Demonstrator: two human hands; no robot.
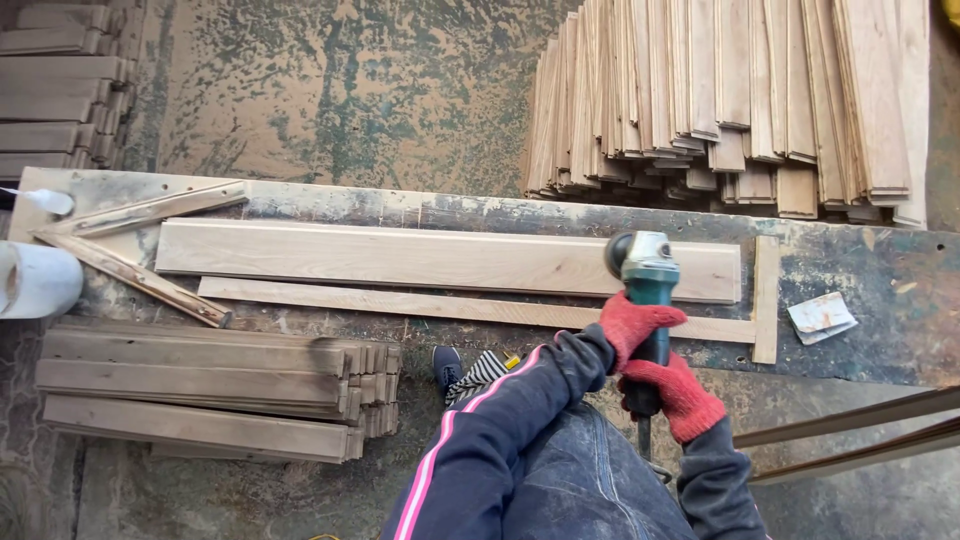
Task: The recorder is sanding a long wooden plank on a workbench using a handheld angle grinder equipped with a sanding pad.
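Observation:
Both my hands wear red gloves and grip a green and grey angle grinder (645, 268). My left hand (633, 324) wraps the body just behind the head. My right hand (681, 395) holds the black rear handle. The grinder's head rests on the right part of a long pale wooden board (400, 258) lying flat on the dirty workbench (880, 290). A thinner wooden strip (420, 304) lies along the board's near edge, and a short upright strip (766, 295) butts against its right end.
A large pile of planks (730, 100) leans beyond the bench at upper right. A stack of boards (210, 385) lies on the floor at lower left. A white roll (35, 280) sits at the left edge. A scrap of sandpaper (820, 315) lies at right.

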